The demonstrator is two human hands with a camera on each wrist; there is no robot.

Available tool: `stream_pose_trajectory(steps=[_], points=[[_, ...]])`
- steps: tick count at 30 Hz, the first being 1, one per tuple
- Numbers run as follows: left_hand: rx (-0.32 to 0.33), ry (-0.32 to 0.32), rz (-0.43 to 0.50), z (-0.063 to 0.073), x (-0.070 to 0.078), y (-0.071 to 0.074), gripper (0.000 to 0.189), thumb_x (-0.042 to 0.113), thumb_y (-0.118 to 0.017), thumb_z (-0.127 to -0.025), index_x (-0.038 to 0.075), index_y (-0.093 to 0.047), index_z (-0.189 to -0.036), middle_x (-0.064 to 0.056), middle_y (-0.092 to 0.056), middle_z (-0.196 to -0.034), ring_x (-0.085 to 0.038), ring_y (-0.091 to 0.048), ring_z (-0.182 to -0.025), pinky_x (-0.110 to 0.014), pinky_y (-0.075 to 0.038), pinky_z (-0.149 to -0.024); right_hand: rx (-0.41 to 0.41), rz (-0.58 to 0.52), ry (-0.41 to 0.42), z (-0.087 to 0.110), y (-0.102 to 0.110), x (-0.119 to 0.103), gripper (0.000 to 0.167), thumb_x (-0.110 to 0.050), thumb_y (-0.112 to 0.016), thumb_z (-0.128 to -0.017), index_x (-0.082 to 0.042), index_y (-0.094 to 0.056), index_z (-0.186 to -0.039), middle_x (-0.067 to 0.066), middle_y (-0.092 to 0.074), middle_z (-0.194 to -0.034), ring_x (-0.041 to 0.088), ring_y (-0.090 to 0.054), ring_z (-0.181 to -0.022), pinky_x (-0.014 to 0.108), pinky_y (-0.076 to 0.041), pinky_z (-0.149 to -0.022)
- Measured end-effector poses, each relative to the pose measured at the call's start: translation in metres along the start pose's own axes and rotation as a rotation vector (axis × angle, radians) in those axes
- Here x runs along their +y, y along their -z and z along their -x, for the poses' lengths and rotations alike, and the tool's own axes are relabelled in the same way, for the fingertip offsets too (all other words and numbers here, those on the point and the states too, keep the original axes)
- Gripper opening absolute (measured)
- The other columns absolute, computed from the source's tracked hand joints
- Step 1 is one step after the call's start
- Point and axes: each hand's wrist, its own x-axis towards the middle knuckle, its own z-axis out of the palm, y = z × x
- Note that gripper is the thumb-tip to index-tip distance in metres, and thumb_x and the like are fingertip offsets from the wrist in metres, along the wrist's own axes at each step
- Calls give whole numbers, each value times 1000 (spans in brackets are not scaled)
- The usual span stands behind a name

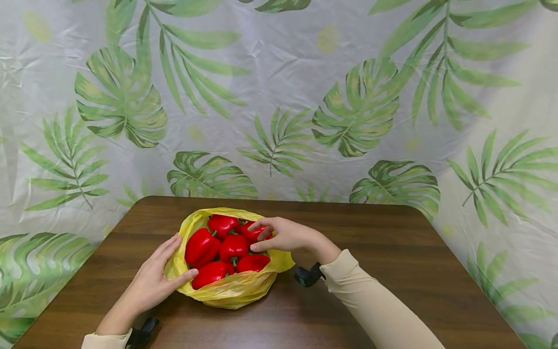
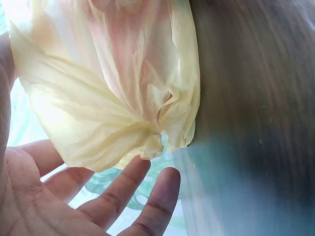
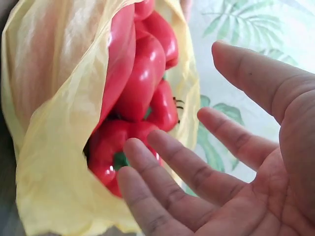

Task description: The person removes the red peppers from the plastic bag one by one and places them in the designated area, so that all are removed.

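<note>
Several glossy red bell peppers (image 1: 202,248) with green stems fill an open yellow plastic bag (image 1: 231,295) on the table. My left hand (image 1: 152,276) lies along the bag's left side, thumb by the front rim and fingers by the left rim. In the left wrist view its spread fingers are right at the crumpled yellow plastic (image 2: 83,108). My right hand (image 1: 289,236) hovers over the bag's right rim, fingers loosely bent above the peppers at the right. The right wrist view shows its fingers spread in front of a pepper (image 3: 106,157), gripping nothing.
The dark brown wooden table (image 1: 370,242) extends to both sides of the bag. Behind its far edge hangs a pale cloth (image 1: 279,72) printed with green leaves. A black band device (image 1: 308,275) is on the right wrist, another (image 1: 143,333) on the left.
</note>
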Motion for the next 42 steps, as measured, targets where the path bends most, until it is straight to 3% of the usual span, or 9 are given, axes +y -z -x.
stream_pose_trajectory(steps=[7, 13, 20, 28, 32, 35, 38, 40, 42], points=[[0, -6, -1, 0, 0, 0, 96, 48, -86, -90, -1, -44, -162, -23, -42, -169, -52, -45, -149, -74, -43, -111, -56, -58, -55, -13, -4, -5, 55, -30, -74, -103, -10, -57, -152, 15, -71, -131, 35, -69, -110, 30, -55, -83], [-5, -14, 1, -1, 1, 0, 97, 48, -86, -90, -2, -44, -162, -23, -41, -169, -52, -45, -150, -74, -43, -112, -122, -98, -90, -16, -5, -4, 47, -25, -76, -101, -10, -61, -143, 15, -71, -125, 31, -66, -104, 33, -54, -81], [-3, -19, 1, 1, 0, 0, 97, 47, -86, -90, -2, -44, -162, -23, -41, -169, -52, -45, -149, -74, -43, -112, -171, -102, -65, -21, -7, -5, 31, -18, -79, -98, -7, -67, -124, 12, -74, -110, 19, -59, -85, 26, -48, -70], [-7, -20, 13, 1, 1, 0, 96, 47, -86, -90, -3, -44, -161, -23, -41, -169, -52, -44, -150, -73, -41, -113, -222, -90, -103, -27, -13, -9, 27, -15, -81, -96, -5, -72, -119, 9, -74, -108, 11, -59, -87, 23, -46, -72], [-6, -26, 10, 2, 1, -1, 96, 47, -86, -90, -3, -44, -161, -23, -41, -169, -52, -44, -150, -73, -42, -113, -271, -88, -149, -30, -12, -11, 26, -16, -81, -96, -8, -74, -120, 2, -70, -98, 11, -50, -77, 23, -41, -65], [-8, -24, 5, 1, 0, -1, 96, 47, -86, -90, -3, -45, -161, -23, -42, -169, -52, -45, -150, -73, -42, -113, -311, -91, -188, -33, -10, -13, 27, -16, -80, -97, -10, -74, -123, 0, -70, -97, 11, -51, -78, 27, -46, -69], [-14, -20, 0, 1, -1, -1, 97, 47, -86, -89, -3, -45, -160, -23, -42, -169, -52, -45, -150, -73, -42, -113, -333, -74, -229, -35, -7, -16, 27, -16, -81, -97, -14, -76, -123, 0, -71, -107, 12, -59, -92, 39, -59, -87], [-18, -18, -4, 2, -1, -2, 97, 47, -86, -89, -3, -45, -160, -23, -42, -169, -51, -44, -150, -73, -42, -113, -344, -50, -250, -37, -6, -18, 28, -17, -82, -96, -17, -76, -123, 0, -71, -113, 14, -64, -106, 48, -60, -99], [-21, -17, -8, 2, -1, -1, 96, 48, -86, -89, -3, -45, -160, -23, -41, -169, -52, -44, -150, -73, -42, -113, -359, -30, -266, -39, -4, -20, 29, -18, -82, -95, -19, -77, -124, -1, -69, -118, 19, -64, -112, 52, -59, -103]])
